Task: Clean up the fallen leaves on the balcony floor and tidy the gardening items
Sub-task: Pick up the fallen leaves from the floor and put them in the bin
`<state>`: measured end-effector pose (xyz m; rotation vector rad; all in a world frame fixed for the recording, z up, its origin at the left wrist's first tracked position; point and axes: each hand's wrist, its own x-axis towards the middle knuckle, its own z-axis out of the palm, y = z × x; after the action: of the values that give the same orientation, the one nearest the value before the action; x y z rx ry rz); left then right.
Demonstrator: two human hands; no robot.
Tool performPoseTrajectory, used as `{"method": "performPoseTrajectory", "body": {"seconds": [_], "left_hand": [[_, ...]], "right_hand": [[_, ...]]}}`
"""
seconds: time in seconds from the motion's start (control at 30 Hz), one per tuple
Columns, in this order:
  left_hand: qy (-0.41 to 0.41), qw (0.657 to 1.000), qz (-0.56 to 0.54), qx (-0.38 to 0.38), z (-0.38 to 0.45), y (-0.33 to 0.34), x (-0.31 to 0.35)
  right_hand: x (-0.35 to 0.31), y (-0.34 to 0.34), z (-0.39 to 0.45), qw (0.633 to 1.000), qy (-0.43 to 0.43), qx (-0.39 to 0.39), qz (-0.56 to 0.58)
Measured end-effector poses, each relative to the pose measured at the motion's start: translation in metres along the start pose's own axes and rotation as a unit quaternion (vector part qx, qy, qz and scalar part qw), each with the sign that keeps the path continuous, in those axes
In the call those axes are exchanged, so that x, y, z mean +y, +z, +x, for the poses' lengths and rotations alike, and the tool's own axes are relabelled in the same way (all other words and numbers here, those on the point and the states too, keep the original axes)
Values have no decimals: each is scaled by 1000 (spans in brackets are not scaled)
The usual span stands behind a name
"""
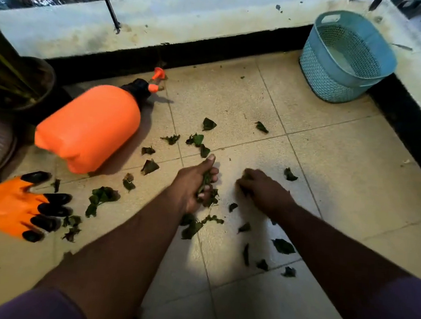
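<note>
Our left hand (196,183) clutches dark, crumpled leaves (103,198); our right hand (260,190) curls at centre frame, its fingers' hold hidden.

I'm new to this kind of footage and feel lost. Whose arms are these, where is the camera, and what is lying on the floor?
No machine here: a person wears a camera on the head, looking down at their own arms. The left hand grips a bunch of green leaves; the right hand is curled over leaves on the tiled floor. More leaves lie scattered. An orange spray bottle lies on its side, an orange glove sits nearer, and a blue basket stands in the corner.
</note>
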<state>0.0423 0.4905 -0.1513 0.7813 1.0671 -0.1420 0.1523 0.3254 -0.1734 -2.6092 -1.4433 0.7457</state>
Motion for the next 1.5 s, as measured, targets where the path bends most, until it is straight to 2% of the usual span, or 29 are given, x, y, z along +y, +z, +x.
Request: {"method": "performPoseTrajectory", "body": {"seconds": [0.07,0.1,0.13,0.17,0.23,0.3,0.4,0.47,0.53,0.57,0.63,0.7,0.8,0.9,1.0,1.1,1.2,1.27,1.37,1.43,1.5], "left_hand": [[-32,999,-26,-12,0,0,-8],[-46,998,-40,-18,0,-1,-11],[-58,997,-51,-22,0,-2,-13],[-69,995,-62,-22,0,-4,-14],[-83,993,-74,-23,-4,-8,-15],[-86,991,-97,-40,-9,-13,-15],[-76,985,-138,-69,-15,-25,-9],[-60,986,-127,-93,-20,-35,-2],[-44,988,-105,-107,-24,-43,5],[-35,988,-109,-105,-23,-50,6],[-13,989,-120,-85,-22,-66,7],[8,989,-134,-59,-23,-85,5],[26,987,-157,-26,-26,-113,0],[37,981,-191,-7,-31,-130,-3],[52,981,-188,10,-37,-142,-3],[92,976,-191,44,-34,-149,-2],[93,976,-191,45,-29,-154,-1],[89,974,-206,40,-25,-157,-5],[99,967,-227,56,-25,-156,-11],[109,960,-245,86,-25,-158,-14],[122,949,-273,102,-26,-167,-16]], "right_hand": [[-5,6,-9,997,-23,15,-78],[-7,7,-11,996,-19,31,-82],[-11,5,-11,997,-4,67,-48],[-17,2,-10,993,15,116,33],[-38,-10,-6,950,20,205,233],[-68,-25,-5,933,-35,185,307],[-100,-35,-1,945,-85,86,304],[-109,-39,9,933,-55,112,338],[-110,-42,25,913,-15,185,364],[-109,-42,36,908,9,210,363],[-103,-40,64,912,56,214,345],[-95,-34,97,933,83,181,300],[-95,-20,140,976,98,104,163],[-123,2,155,990,60,57,110],[-163,25,146,993,-10,66,96],[-184,37,139,996,-57,64,26],[-190,37,137,990,-111,83,-8],[-192,38,133,985,-159,69,11],[-187,43,125,971,-230,46,-34],[-185,41,120,967,-244,43,-62],[-190,38,118,971,-234,48,-15]]}}
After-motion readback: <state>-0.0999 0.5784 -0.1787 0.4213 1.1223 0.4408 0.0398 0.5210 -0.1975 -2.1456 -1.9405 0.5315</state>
